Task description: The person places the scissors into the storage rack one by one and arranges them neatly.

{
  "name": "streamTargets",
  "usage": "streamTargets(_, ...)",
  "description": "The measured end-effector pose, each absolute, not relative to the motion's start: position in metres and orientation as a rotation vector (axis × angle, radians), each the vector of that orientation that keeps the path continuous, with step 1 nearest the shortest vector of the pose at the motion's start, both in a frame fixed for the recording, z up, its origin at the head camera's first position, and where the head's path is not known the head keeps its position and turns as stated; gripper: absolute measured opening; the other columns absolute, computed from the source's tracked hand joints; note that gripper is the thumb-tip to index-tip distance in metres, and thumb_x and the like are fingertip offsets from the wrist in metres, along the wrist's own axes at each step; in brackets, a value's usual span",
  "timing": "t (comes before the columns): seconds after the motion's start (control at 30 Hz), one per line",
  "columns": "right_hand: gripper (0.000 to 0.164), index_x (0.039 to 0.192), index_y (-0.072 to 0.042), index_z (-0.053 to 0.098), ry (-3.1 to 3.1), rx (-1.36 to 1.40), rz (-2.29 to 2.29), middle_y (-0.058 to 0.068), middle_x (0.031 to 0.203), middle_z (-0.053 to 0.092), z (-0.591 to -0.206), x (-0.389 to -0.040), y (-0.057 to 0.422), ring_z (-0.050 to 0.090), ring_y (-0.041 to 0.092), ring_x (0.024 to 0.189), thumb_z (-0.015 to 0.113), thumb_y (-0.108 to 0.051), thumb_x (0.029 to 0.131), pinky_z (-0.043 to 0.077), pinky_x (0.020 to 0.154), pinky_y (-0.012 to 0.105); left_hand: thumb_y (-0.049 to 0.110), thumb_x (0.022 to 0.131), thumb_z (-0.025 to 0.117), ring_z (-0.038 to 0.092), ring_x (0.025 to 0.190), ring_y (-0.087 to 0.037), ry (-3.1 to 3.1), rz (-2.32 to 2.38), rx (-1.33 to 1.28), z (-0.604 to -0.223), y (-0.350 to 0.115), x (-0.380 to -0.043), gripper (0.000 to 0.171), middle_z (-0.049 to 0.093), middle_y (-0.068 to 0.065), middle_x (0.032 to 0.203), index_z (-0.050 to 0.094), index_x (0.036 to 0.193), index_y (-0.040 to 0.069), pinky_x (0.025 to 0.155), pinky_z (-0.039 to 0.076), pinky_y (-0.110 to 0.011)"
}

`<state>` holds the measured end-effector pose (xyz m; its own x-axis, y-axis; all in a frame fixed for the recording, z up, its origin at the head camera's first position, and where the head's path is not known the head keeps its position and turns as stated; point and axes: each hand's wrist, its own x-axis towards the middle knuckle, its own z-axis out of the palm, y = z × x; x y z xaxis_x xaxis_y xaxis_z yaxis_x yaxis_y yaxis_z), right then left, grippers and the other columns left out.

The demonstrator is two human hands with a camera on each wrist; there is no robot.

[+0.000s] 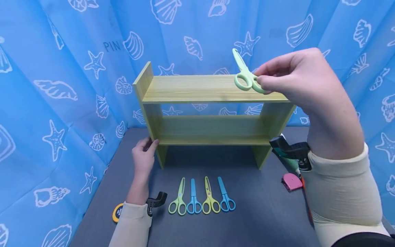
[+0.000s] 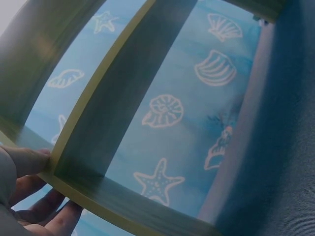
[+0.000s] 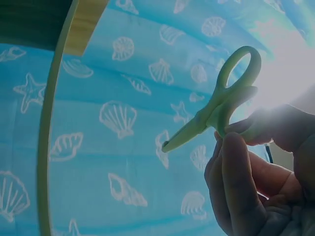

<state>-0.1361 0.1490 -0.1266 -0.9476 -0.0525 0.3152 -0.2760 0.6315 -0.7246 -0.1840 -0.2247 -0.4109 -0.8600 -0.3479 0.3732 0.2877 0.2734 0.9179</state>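
A blue curtain (image 1: 77,113) printed with white seashells and starfish hangs behind the grey counter (image 1: 262,212). On the counter stands a two-tier wooden shelf (image 1: 210,129), the centre of the clock in the head view. At two o'clock the person's raised right hand (image 1: 302,75), in a pale sleeve (image 1: 342,192), has thumb and fingers clamped on one handle loop of the light green scissors (image 1: 245,71). These are in the air between one and two o'clock, apart from the shelf, tip pointing to eleven. At eight o'clock the left hand (image 1: 144,154) grips the shelf's side panel, thumb at its front edge, the other fingers around its outer side. At six o'clock four scissors lie in a row, blades toward twelve: green pair (image 1: 180,195), blue pair (image 1: 193,195), yellow pair (image 1: 208,195), second blue pair (image 1: 225,193). A pink tape measure (image 1: 291,181) lies at four o'clock, and a yellow tape measure (image 1: 117,212) between seven and eight.
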Motion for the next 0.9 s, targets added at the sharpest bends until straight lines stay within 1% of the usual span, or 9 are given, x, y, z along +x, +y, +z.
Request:
streamTargets(0.07, 0.028, 0.115, -0.013, 0.079, -2.589, 0.299, 1.207, 0.008, 0.105, 0.072, -0.119, -0.141, 0.135, 0.057, 0.025, 0.098, 0.074, -0.031, 0.095, 0.047, 0.076, 0.036, 0.022, 0.100, 0.071, 0.064, 0.111, -0.022, -2.035, -1.635, 0.050, -0.410, -0.224, -0.184, 0.032, 0.066, -0.013, 0.118, 0.072, 0.126, 0.003, 0.092, 0.055, -0.030)
streamTargets(0.2, 0.021, 0.108, -0.009, 0.080, -2.586, 0.414, 1.194, 0.007, 0.098, 0.073, -0.107, -0.156, 0.104, 0.060, 0.023, 0.091, 0.073, -0.023, 0.094, 0.043, 0.071, 0.035, 0.022, 0.100, 0.071, 0.064, 0.111, -0.021, -2.031, -1.639, 0.041, -0.411, -0.224, -0.184, 0.032, 0.066, -0.012, 0.119, 0.072, 0.126, 0.004, 0.094, 0.055, -0.034)
streamTargets(0.33, 0.020, 0.107, -0.008, 0.080, -2.637, 0.496, 1.151, 0.005, 0.098, 0.074, -0.102, -0.175, 0.073, 0.066, 0.020, 0.087, 0.071, -0.018, 0.093, 0.042, 0.067, 0.034, 0.023, 0.100, 0.071, 0.064, 0.112, -0.020, -2.035, -1.631, 0.046, -0.411, -0.224, -0.184, 0.032, 0.066, -0.011, 0.118, 0.072, 0.127, 0.005, 0.093, 0.055, -0.031)
streamTargets(0.5, 0.018, 0.106, -0.008, 0.080, -2.728, 0.541, 1.084, 0.003, 0.099, 0.075, -0.102, -0.198, 0.035, 0.070, 0.016, 0.085, 0.069, -0.014, 0.092, 0.051, 0.072, 0.030, 0.020, 0.100, 0.071, 0.064, 0.113, -0.024, -2.029, -1.636, 0.045, -0.411, -0.224, -0.184, 0.032, 0.066, -0.014, 0.118, 0.071, 0.127, 0.003, 0.091, 0.054, -0.028)
streamTargets(0.63, 0.016, 0.102, -0.010, 0.080, -2.781, 0.583, 1.049, 0.001, 0.095, 0.075, -0.107, -0.215, 0.011, 0.070, 0.015, 0.083, 0.070, -0.012, 0.091, 0.055, 0.072, 0.028, 0.017, 0.098, 0.073, 0.065, 0.110, -0.025, -2.018, -1.631, 0.030, -0.410, -0.226, -0.185, 0.031, 0.066, -0.017, 0.116, 0.072, 0.125, 0.000, 0.089, 0.054, -0.023)
streamTargets(0.7, 0.016, 0.101, -0.010, 0.081, -2.804, 0.601, 1.029, 0.001, 0.092, 0.075, -0.111, -0.223, -0.001, 0.071, 0.018, 0.083, 0.069, -0.011, 0.090, 0.055, 0.070, 0.027, 0.015, 0.098, 0.072, 0.065, 0.111, -0.027, -2.027, -1.631, 0.033, -0.406, -0.225, -0.182, 0.030, 0.066, -0.018, 0.116, 0.071, 0.124, -0.001, 0.087, 0.053, -0.019)
streamTargets(0.77, 0.013, 0.095, -0.011, 0.081, -2.831, 0.616, 0.987, 0.003, 0.089, 0.076, -0.116, -0.232, -0.012, 0.069, 0.018, 0.078, 0.069, -0.010, 0.088, 0.053, 0.067, 0.026, 0.016, 0.099, 0.072, 0.065, 0.110, -0.026, -2.034, -1.627, 0.032, -0.405, -0.225, -0.182, 0.031, 0.066, -0.018, 0.116, 0.071, 0.124, -0.001, 0.086, 0.052, -0.018)
streamTargets(0.83, 0.013, 0.088, -0.011, 0.081, -2.856, 0.635, 0.937, 0.004, 0.084, 0.075, -0.121, -0.240, -0.023, 0.067, 0.017, 0.073, 0.068, -0.009, 0.087, 0.051, 0.063, 0.025, 0.019, 0.099, 0.071, 0.065, 0.111, -0.025, -2.043, -1.627, 0.041, -0.405, -0.224, -0.181, 0.031, 0.066, -0.016, 0.117, 0.071, 0.125, 0.000, 0.088, 0.053, -0.021)
streamTargets(0.9, 0.014, 0.081, -0.011, 0.079, -2.870, 0.651, 0.890, 0.005, 0.078, 0.074, -0.126, -0.247, -0.033, 0.065, 0.016, 0.068, 0.067, -0.007, 0.085, 0.048, 0.061, 0.025, 0.021, 0.100, 0.071, 0.064, 0.112, -0.024, -2.052, -1.625, 0.054, -0.405, -0.225, -0.181, 0.032, 0.065, -0.014, 0.117, 0.071, 0.126, 0.002, 0.092, 0.055, -0.028)
